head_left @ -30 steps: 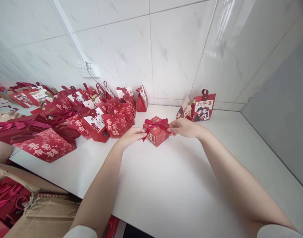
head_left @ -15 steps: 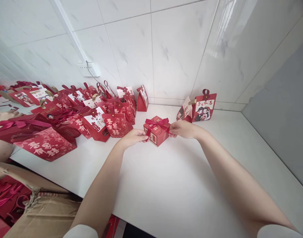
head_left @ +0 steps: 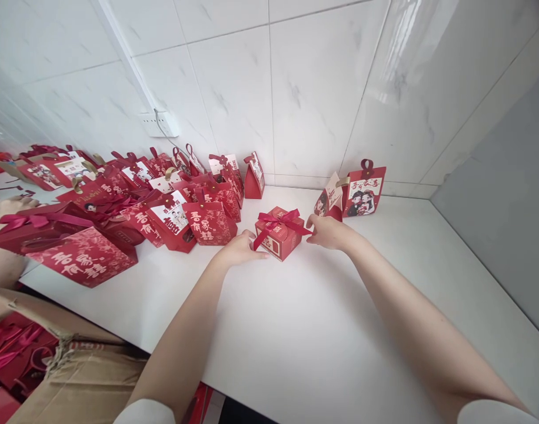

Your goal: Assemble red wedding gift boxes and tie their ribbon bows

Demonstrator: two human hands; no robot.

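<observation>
A small red gift box [head_left: 288, 245] with pale printing sits on the white table between my two hands. A dark red ribbon bow [head_left: 280, 219] is tied across its top, with one tail hanging over the left front side and the other sticking out to the right. My left hand [head_left: 240, 249] is at the box's left side, thumb and fingers spread, holding nothing. On the right, my right hand [head_left: 328, 232] is beside the right ribbon tail, its fingers parted and curved; whether a fingertip touches the box is hard to see.
Red gift boxes [head_left: 210, 224] crowd the table's left side. Two more, including a box with a cartoon couple [head_left: 363, 193], stand by the tiled wall. A cardboard carton [head_left: 84, 383] with red boxes is at lower left. Another person's hand [head_left: 17, 205] shows at far left.
Both hands have released the ribbon tails and moved slightly outward, their fingers opening. The ribbon tails now hang free. The box has stayed in place.
</observation>
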